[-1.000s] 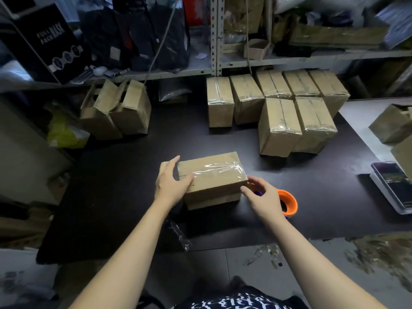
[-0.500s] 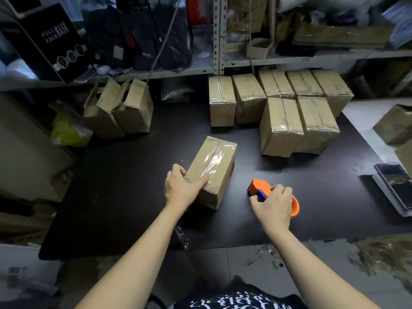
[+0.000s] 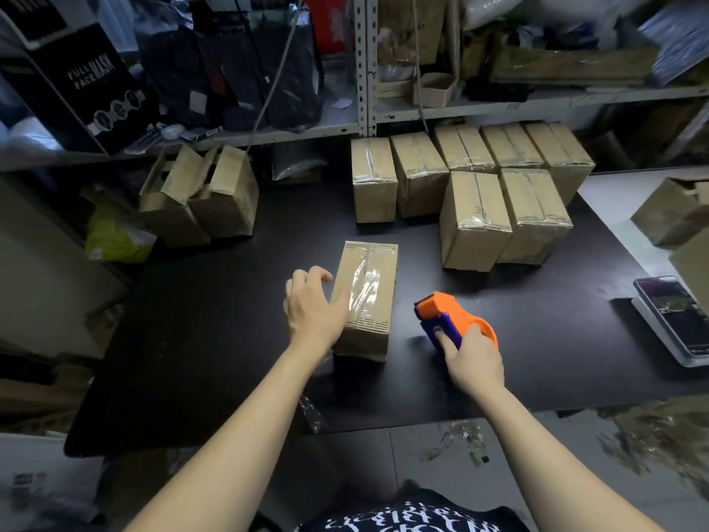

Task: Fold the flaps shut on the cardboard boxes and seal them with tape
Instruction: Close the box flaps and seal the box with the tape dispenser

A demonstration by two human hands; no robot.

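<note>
1. Cardboard box (image 3: 364, 301) lies flat on the black table (image 3: 215, 339), mid-table in front of the person, its long side running away from them. Flaps are closed, and a strip of clear tape shines along the top seam.
2. Left hand (image 3: 310, 312) holds the box at its near left edge, with the thumb laid over the top and the fingers curled against the left side.
3. Right hand (image 3: 474, 359) grips the orange-and-blue tape dispenser (image 3: 449, 320), fingers wrapped round it and one fingertip on the blue part. The dispenser sits just right of the box, apart from it. Cannot tell whether it rests on the table.
4. Taped boxes (image 3: 475, 220) stand at back right, below the shelf (image 3: 268, 134) — five in a row, two in front.
5. Open-flapped boxes (image 3: 199, 197) stand at back left, a pair side by side.
6. Phone (image 3: 679, 316) lies at the right edge, screen lit.
</note>
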